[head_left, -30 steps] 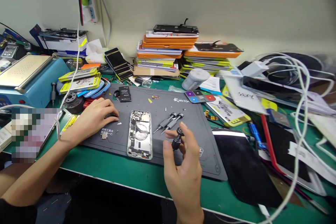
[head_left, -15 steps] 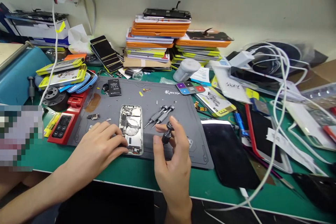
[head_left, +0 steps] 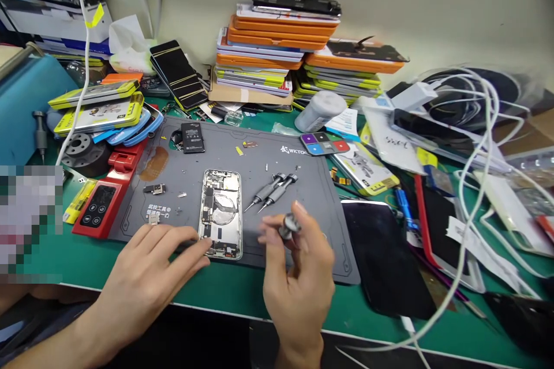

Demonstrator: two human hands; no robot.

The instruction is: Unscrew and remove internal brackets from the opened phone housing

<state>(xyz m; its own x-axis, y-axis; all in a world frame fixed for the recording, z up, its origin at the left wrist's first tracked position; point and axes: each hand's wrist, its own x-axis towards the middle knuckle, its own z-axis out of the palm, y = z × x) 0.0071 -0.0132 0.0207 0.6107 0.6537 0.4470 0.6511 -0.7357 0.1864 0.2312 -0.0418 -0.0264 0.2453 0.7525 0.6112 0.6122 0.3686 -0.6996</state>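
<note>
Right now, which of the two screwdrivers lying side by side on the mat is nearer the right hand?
The picture's right screwdriver, lying between the left screwdriver and the right hand; the left one is nearer the opened phone.

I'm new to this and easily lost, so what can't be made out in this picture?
All in the head view:
Tool in the right hand: its tip is hidden by that hand.
Phone: its lower left corner is covered by the left hand.
Blue machine: cut off by the left edge.
Small bits on the mat: too tiny to identify.
Far left: blurred by a pixelated patch.
</note>
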